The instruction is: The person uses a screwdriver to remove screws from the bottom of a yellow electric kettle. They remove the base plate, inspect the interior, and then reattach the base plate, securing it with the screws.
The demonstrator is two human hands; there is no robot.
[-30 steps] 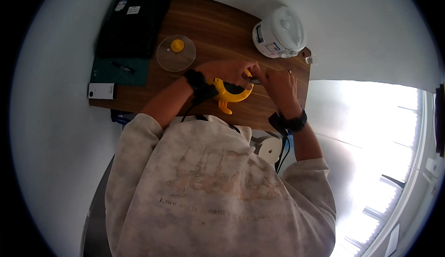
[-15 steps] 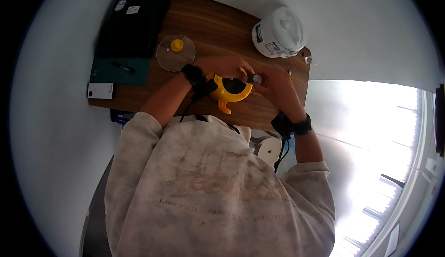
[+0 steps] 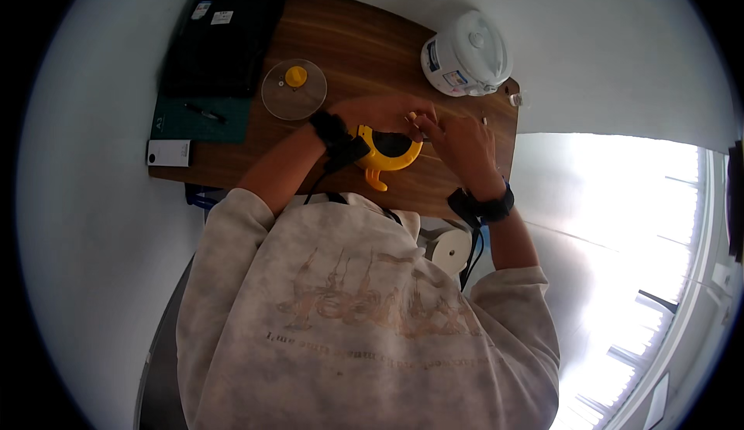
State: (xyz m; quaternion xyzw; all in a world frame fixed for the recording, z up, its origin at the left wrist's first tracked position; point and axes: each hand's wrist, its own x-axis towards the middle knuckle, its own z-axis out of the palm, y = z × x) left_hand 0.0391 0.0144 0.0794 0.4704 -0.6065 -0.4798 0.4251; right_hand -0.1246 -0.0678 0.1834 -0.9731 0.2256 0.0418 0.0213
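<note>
A yellow round thing (image 3: 377,160) with a dark middle, much like a small pan or pot, sits near the table's front edge, its curved yellow handle (image 3: 375,180) toward me. Over its far side, my left hand (image 3: 387,116) is closed, palm down. My right hand (image 3: 466,145) comes in from the right with bent fingers meeting the left fingertips. Between them shows a small pale yellow bit (image 3: 411,117); what else they pinch is hidden. Left of my hands lies a clear round lid (image 3: 291,103) with a yellow knob (image 3: 295,76) and tiny loose parts on it.
On the wooden table (image 3: 349,34), a white lidded pot-like appliance (image 3: 457,58) stands at far right. A black flat device (image 3: 217,50) lies at far left, near a green cutting mat (image 3: 174,120), a pen (image 3: 204,112) and a white box (image 3: 169,152). A white roll (image 3: 449,252) is below the table edge.
The grey-ended cylinder that showed in my right fingers is now out of sight. My right fingers have moved left and closed in against my left fingertips. The yellow thing stays put.
</note>
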